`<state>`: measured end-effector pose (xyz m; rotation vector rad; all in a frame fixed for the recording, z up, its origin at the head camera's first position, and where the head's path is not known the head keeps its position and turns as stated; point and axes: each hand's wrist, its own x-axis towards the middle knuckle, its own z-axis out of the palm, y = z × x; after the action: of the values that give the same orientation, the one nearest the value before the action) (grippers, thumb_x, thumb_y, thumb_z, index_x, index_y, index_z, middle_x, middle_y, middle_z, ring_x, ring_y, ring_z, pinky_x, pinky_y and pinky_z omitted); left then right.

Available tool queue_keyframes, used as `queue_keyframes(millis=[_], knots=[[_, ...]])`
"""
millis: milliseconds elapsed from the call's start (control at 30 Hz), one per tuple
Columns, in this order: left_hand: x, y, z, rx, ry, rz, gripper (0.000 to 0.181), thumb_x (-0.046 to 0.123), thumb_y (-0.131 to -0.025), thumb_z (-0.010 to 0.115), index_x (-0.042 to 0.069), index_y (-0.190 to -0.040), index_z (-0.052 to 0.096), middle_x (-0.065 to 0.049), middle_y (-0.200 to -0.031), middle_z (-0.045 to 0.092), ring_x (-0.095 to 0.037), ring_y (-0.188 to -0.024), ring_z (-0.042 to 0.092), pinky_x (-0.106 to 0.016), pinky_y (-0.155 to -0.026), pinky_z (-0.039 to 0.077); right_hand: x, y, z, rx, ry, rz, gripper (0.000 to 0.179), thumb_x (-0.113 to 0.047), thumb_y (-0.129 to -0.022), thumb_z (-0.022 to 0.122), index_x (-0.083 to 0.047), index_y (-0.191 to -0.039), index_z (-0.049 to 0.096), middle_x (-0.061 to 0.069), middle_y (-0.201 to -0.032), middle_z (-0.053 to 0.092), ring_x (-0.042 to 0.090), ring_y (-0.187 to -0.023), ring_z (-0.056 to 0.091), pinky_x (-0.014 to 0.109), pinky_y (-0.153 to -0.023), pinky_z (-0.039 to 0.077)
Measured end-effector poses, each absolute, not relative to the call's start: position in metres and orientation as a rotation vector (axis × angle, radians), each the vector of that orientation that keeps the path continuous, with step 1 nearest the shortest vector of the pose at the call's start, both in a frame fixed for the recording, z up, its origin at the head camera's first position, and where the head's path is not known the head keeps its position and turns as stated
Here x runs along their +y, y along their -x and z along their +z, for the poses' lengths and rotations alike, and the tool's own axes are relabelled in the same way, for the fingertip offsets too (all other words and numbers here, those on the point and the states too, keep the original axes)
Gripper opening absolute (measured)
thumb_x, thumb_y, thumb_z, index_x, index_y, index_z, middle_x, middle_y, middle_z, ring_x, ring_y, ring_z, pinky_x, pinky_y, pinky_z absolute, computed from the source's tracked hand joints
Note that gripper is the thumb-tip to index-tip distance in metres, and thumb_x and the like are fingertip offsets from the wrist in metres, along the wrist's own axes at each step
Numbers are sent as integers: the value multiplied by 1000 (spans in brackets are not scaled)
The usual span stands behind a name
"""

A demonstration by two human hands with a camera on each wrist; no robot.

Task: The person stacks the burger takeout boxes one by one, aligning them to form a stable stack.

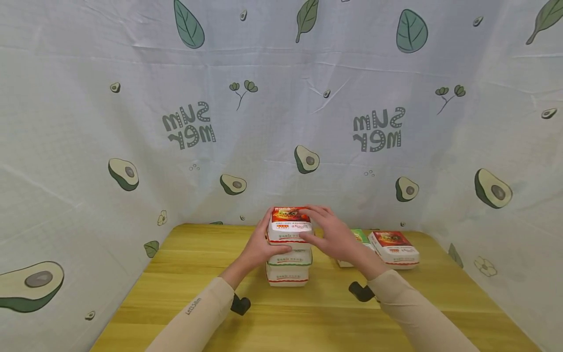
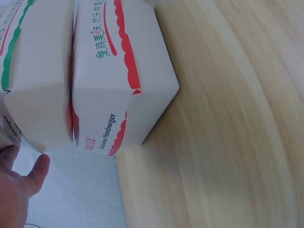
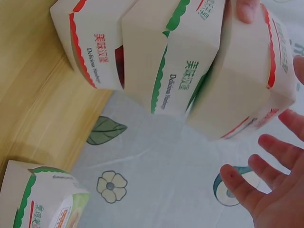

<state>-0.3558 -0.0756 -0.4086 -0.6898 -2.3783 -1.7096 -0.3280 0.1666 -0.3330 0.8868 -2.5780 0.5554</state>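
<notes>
Behind the wooden table (image 1: 176,303) hangs a big pale cloth (image 1: 264,122) with leaves, little flowers and cut avocados on it, and the word "summer" shows backward two times.

On the near left, a cream sleeve (image 1: 193,318) with small dark letters reaches in. A black thing (image 1: 240,305) shows beside that wrist. The left hand (image 1: 259,247) holds on to the top box (image 1: 290,230), with its thumb on the near side and its other fingers at the left side.

Three burger boxes make a tall pile in the middle of the table. The top box is white with a red burger picture and a red wavy line. It leans a little over the middle box (image 1: 289,258), which has a green wavy line. Under that, the bottom box (image 1: 287,276) has a red line and sits on the wood.

Next comes the right hand (image 1: 336,237). Its fingers are spread wide beside the top box and do not grip it; I cannot tell if they touch it. Another black thing (image 1: 361,292) is by the right sleeve (image 1: 422,313).

Farther right, a green-topped box (image 1: 360,235) is partly hidden by the right arm. Just beside it, on the far right, lies a red-topped box (image 1: 393,249).
</notes>
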Motion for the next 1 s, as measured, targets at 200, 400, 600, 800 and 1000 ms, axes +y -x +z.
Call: queue_keyframes(millis=[200,400,600,800,1000], knots=[[-76,356,-409,-2375,688,-1721,114,34,-77,88,46,-159,10,-4,-156,34,-27,-133,47,-55,-109,42,178,324,-334,-2584,-837,614,65,-45,-95,68,-16,-150,48,8,-156,45,32,-145,38,61,-110,39],[-77,355,-410,-2362,688,-1744,113,32,-77,88,44,-160,11,-4,-155,36,-27,-134,47,-57,-110,40,189,322,-339,-2576,-819,654,62,-44,-95,67,-18,-149,49,11,-156,45,35,-145,37,64,-110,36],[-77,353,-409,-2348,672,-1743,115,24,-77,89,38,-161,12,-7,-155,36,-28,-134,46,-58,-112,37,203,321,-345,-2559,-816,664,59,-40,-96,68,-19,-148,50,10,-154,47,35,-143,41,63,-108,38],[-76,352,-407,-2347,670,-1739,117,21,-76,90,35,-162,12,-8,-158,34,-31,-137,43,-61,-113,34,219,320,-350,-2564,-817,651,58,-42,-97,66,-19,-148,50,9,-153,47,36,-142,41,64,-108,38],[-76,352,-406,-2369,661,-1718,115,28,-76,90,42,-160,12,-5,-158,34,-28,-138,44,-59,-113,35,233,320,-356,-2590,-799,660,58,-43,-96,67,-21,-147,50,11,-153,47,37,-141,42,66,-106,39]])
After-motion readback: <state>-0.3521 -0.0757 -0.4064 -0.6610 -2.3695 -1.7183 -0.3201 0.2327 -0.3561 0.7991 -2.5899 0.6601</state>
